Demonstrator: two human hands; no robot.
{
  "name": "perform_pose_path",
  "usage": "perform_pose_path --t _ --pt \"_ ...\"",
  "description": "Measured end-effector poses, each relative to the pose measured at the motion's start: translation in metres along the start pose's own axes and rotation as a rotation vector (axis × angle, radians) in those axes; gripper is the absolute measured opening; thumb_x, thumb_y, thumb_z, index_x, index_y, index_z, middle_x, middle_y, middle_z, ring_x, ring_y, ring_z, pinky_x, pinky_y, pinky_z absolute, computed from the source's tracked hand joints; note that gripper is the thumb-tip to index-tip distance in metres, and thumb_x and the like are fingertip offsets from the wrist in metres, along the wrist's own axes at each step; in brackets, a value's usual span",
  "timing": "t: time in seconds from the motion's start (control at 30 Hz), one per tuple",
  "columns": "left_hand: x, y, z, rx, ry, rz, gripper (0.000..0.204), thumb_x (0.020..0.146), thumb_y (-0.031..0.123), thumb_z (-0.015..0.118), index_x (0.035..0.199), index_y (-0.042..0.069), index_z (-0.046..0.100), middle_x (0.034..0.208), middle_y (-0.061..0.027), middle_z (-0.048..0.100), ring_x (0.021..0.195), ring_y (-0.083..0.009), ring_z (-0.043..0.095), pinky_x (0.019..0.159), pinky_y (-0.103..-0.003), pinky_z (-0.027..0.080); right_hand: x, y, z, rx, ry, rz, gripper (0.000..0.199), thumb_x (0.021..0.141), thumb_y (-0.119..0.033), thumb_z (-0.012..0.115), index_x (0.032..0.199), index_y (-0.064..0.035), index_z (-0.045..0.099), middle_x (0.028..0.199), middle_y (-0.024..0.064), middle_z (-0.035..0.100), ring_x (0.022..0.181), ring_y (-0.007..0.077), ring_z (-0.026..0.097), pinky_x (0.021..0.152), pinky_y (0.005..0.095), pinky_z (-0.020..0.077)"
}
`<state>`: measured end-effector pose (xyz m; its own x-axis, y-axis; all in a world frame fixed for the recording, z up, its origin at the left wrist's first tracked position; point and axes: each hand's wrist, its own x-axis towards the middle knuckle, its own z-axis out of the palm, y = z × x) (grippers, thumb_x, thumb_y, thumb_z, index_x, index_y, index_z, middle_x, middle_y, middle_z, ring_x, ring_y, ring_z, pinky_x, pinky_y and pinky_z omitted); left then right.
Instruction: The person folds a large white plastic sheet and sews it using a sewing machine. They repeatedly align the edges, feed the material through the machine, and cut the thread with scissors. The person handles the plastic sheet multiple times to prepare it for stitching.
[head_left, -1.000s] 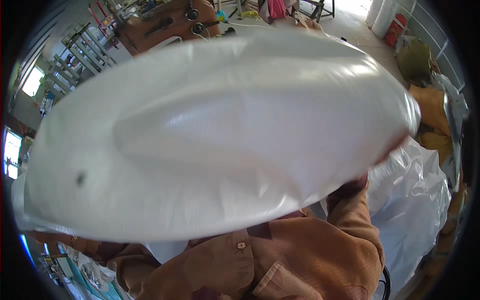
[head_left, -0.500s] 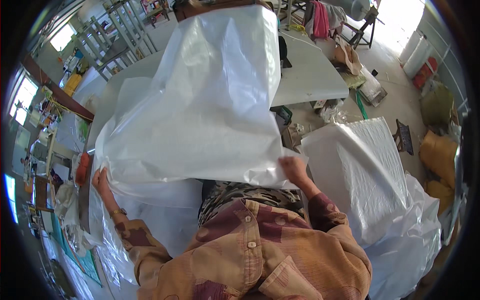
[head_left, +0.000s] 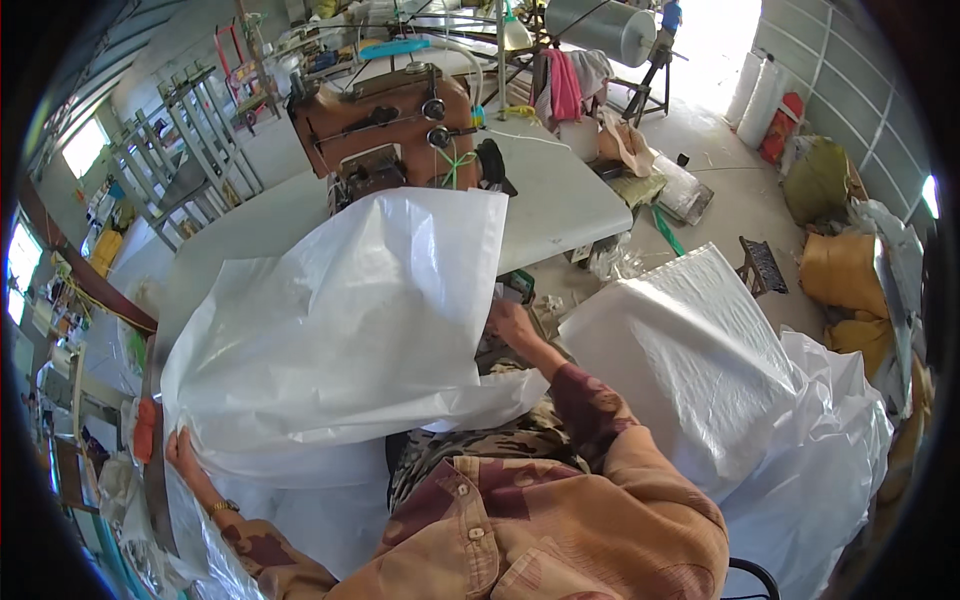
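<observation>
A large white plastic sheet lies across my lap and the front of the grey table, its far end at the foot of a brown sewing machine. My left hand is closed on the sheet's near left edge. Beside the sheet's right edge is my right hand, above my thigh; its fingertips are partly hidden, so whether it grips the edge is unclear. To my right rests a folded pile of white sheeting, with looser crumpled plastic spilling from it.
The grey tabletop reaches out to the right of the machine. An orange-red bundle sits by the table's left edge. Beyond the pile are a small dark stool and yellow bundles. A large film roll is at the back.
The sheet has come down toward me, uncovering the sewing machine. My right hand has moved forward and left, up along the sheet's right edge. My left hand still holds its edge.
</observation>
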<state>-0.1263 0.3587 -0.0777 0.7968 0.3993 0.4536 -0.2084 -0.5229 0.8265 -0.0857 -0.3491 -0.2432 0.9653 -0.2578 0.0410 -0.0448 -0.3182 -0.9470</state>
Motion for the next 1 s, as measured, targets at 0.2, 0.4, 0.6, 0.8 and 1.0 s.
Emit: perform_pose_path --t 0.2,0.4,0.6,0.8,1.0 --pt "-0.010 -0.015 -0.015 0.054 0.031 -0.050 0.025 0.089 0.017 0.063 0.075 -0.003 0.057 0.069 0.0014 0.046 0.067 -0.0103 0.038 0.060 -0.027 0.035 -0.006 -0.059 0.057 0.817 -0.468 -0.053 0.038 0.092 -0.019 0.060 0.124 0.0008 0.058 0.119 0.0088 0.063 0.106 0.0148 0.058 0.089 0.0300 0.0484" --pt "-0.011 0.000 -0.011 0.015 0.138 -0.048 0.030 0.088 0.017 0.064 0.068 0.001 0.049 0.066 0.0031 0.039 0.065 -0.0104 0.034 0.058 -0.029 0.032 -0.044 -0.090 0.062 0.193 -0.257 -0.512 0.037 0.091 -0.022 0.064 0.120 -0.0001 0.059 0.112 0.0074 0.062 0.103 0.0173 0.059 0.086 0.0331 0.0501" --pt "0.007 -0.025 -0.045 0.063 0.181 -0.012 0.030 0.089 0.016 0.064 0.067 0.002 0.049 0.066 0.0026 0.041 0.065 -0.0112 0.036 0.059 -0.029 0.034 -0.070 -0.128 0.048 0.752 -0.088 -0.124 0.030 0.094 -0.021 0.063 0.116 -0.0013 0.059 0.111 0.0082 0.063 0.094 0.0143 0.063 0.072 0.0295 0.0531" --pt "0.008 -0.029 -0.046 -0.001 0.196 -0.047 0.030 0.090 0.017 0.063 0.068 0.002 0.050 0.067 0.0015 0.044 0.065 -0.0119 0.038 0.060 -0.029 0.036 -0.074 -0.154 -0.016 0.561 0.274 -0.361 0.031 0.100 -0.030 0.052 0.091 -0.0025 0.063 0.080 0.0043 0.059 0.065 0.0109 0.057 0.059 0.0283 0.0526" --pt "0.000 -0.031 -0.037 -0.073 0.204 -0.074 0.030 0.090 0.019 0.062 0.069 0.001 0.052 0.067 0.0005 0.046 0.065 -0.0125 0.040 0.062 -0.029 0.038 -0.081 -0.158 0.022 0.880 0.157 0.010 0.043 0.101 -0.044 0.043 0.101 -0.0053 0.060 0.086 0.0028 0.055 0.075 0.0107 0.053 0.072 0.0290 0.0476"
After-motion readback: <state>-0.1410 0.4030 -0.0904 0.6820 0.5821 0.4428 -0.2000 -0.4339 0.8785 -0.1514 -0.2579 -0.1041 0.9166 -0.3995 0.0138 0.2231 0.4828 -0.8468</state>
